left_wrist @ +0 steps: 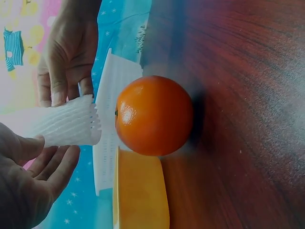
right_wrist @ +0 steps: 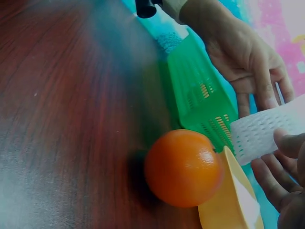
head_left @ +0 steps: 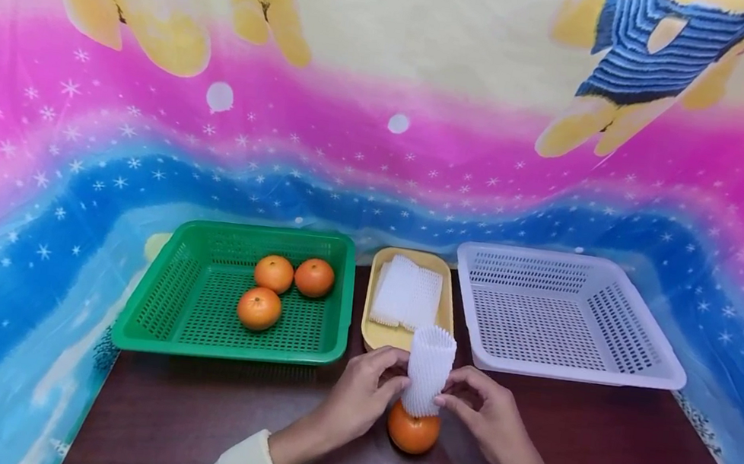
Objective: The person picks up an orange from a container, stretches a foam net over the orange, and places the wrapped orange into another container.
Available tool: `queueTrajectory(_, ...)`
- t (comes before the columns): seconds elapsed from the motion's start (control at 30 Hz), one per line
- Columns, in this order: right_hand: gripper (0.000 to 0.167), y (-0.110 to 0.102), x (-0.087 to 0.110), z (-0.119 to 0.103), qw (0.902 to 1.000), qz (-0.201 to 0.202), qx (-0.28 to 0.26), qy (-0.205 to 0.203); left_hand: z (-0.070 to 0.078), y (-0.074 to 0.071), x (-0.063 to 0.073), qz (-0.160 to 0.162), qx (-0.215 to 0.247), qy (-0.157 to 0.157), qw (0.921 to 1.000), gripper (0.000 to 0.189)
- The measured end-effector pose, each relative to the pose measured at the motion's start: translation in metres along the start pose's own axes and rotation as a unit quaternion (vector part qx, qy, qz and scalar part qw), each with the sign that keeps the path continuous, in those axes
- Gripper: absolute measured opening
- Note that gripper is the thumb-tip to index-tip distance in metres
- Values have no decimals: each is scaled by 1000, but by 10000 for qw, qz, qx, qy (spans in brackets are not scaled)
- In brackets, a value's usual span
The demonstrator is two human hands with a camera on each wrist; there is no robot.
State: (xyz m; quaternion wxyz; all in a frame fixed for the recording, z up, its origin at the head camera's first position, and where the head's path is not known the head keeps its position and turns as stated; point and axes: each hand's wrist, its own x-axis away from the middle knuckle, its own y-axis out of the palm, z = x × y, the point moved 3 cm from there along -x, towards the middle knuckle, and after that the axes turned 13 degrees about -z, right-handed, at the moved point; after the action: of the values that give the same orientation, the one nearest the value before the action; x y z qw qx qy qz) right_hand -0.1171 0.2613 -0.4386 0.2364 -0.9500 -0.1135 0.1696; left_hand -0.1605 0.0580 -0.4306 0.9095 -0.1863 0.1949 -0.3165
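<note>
Both hands hold a white foam net sleeve [head_left: 431, 369] upright between them, just over an orange [head_left: 414, 430] on the table. My left hand [head_left: 361, 390] pinches one side of it between thumb and fingers. On the opposite side, the thumb and fingers of my right hand [head_left: 492, 413] grip the other edge. In the left wrist view the sleeve's lower end [left_wrist: 90, 119] has a scalloped rim and faces the top of the orange [left_wrist: 155, 116], with a small gap between. The right wrist view shows the orange [right_wrist: 184, 168] resting on the tabletop, untouched by fingers.
A green basket [head_left: 227, 356] with three oranges stands at the left. Behind the hands, a yellow tray [head_left: 368, 339] holds more white foam sleeves [head_left: 406, 293]. At the right is a white basket [head_left: 576, 374]. A patterned cloth [head_left: 380, 156] hangs behind the dark wooden table [head_left: 199, 419].
</note>
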Motion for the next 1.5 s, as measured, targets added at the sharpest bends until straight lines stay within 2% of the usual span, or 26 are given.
queueTrajectory(0.23,30,5,4,-3,9969,111,636,-460,0,4,4,-29,-202,183,9996,21)
queueTrajectory(0.47,34,6,8,-3,9908,281,1163,-634,-3,8,8,-39,-176,260,9995,22)
queueTrajectory(0.77,35,5,10,1,9903,413,1221,-528,-6,13,9,-15,-157,228,9996,22)
queueTrajectory(1.03,37,7,11,2,9900,212,1128,-825,-8,16,12,-82,-333,296,9990,21)
queueTrajectory(1.17,37,7,11,1,9882,193,1263,-838,-8,16,12,-128,-268,291,9991,20)
queueTrajectory(1.5,41,8,13,3,9807,157,1718,-916,-12,18,14,-160,-650,441,9968,23)
